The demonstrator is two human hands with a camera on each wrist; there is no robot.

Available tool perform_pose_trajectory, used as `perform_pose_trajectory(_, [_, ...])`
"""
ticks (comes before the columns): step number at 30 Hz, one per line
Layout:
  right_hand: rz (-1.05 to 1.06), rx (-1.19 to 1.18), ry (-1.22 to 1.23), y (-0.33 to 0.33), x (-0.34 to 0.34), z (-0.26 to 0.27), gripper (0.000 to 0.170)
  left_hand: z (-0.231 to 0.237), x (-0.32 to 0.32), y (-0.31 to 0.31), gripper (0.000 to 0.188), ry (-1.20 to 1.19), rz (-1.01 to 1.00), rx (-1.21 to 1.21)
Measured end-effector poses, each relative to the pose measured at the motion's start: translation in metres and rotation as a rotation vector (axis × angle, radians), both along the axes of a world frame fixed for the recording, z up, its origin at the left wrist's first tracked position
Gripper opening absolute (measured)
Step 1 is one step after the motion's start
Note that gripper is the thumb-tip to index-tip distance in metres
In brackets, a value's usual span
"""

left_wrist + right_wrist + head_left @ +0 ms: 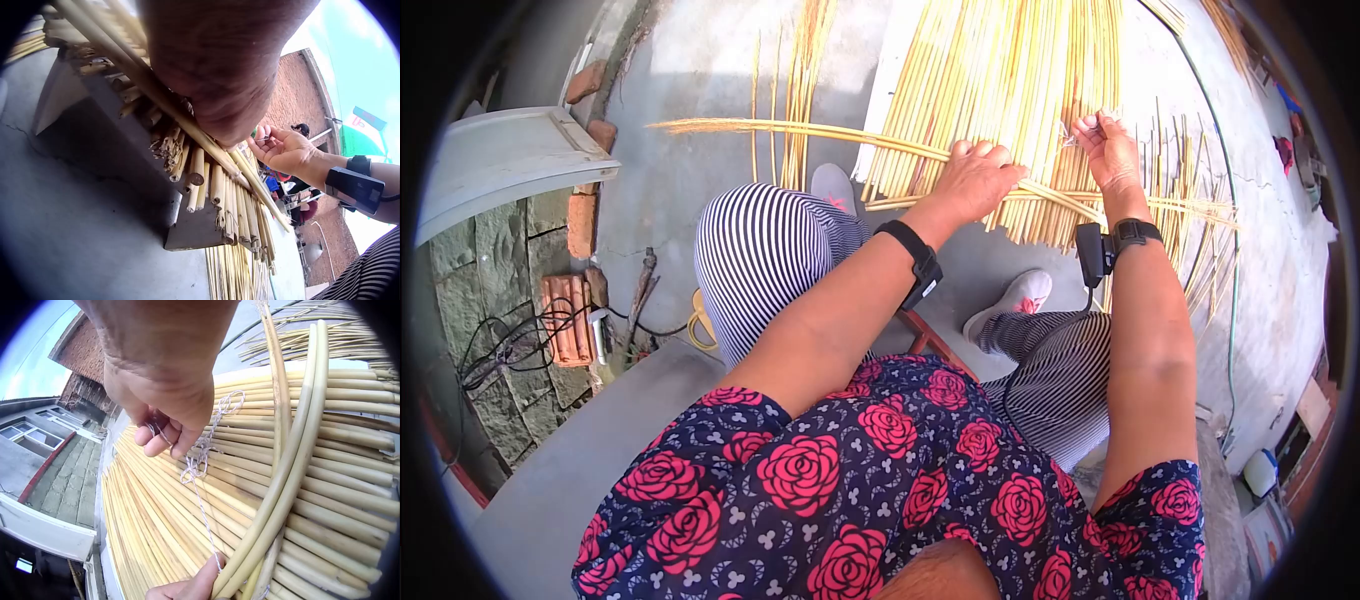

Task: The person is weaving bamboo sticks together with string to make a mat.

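Observation:
Many pale stalks (1000,80) lie side by side on a raised board, their cut ends toward the person. Across them run a few crosswise stalks (290,469). The left hand (975,182) grips these crosswise stalks from above; in the right wrist view its fingertips (194,584) hold them beside a taut white string (203,509). The right hand (1112,155) is over the stalks to the right, its fingers curled round the string, which loops between them in the right wrist view. A loose tangle of string hangs by the right hand (162,394).
Thin stalks (800,90) lie on the floor at the left, and more (1190,190) at the right. A green hose (1232,300) runs along the right side. Bricks (582,225), a dark cable (510,345) and a white panel (510,165) are at the left.

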State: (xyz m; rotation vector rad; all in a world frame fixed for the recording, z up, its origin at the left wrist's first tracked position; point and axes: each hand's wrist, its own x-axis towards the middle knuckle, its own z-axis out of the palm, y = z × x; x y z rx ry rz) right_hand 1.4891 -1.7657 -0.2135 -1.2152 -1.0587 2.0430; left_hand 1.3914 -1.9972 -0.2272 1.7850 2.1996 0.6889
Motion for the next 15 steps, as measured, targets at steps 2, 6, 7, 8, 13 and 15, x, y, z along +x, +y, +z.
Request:
perform_pose_trajectory(2, [-0.065,-0.021,0.02,0.003,0.003,-0.007,0.013,-0.002,0.0,0.0,0.028,0.004,-0.006,0.019])
perform_pose_trajectory(6, [-0.004,-0.002,0.059,0.008,0.004,-0.018,0.008,0.008,-0.001,0.002,0.031,0.0,-0.02,-0.001])
perform_pose_trajectory(7, [0.002,0.018,0.047,0.007,0.002,-0.017,0.008,0.008,-0.001,0.002,0.032,0.021,-0.027,0.014])
perform_pose_trajectory(8, [0.006,0.036,0.035,0.004,0.001,-0.017,0.008,0.008,-0.001,0.001,0.033,0.043,-0.035,0.027])
perform_pose_trajectory(13, [-0.066,0.068,0.034,0.005,0.004,-0.018,0.007,0.011,0.008,0.004,0.035,0.081,0.026,0.119])
perform_pose_trajectory(15, [-0.032,0.083,0.002,0.004,0.004,-0.016,0.007,0.015,0.011,0.003,0.034,0.081,0.025,0.161])
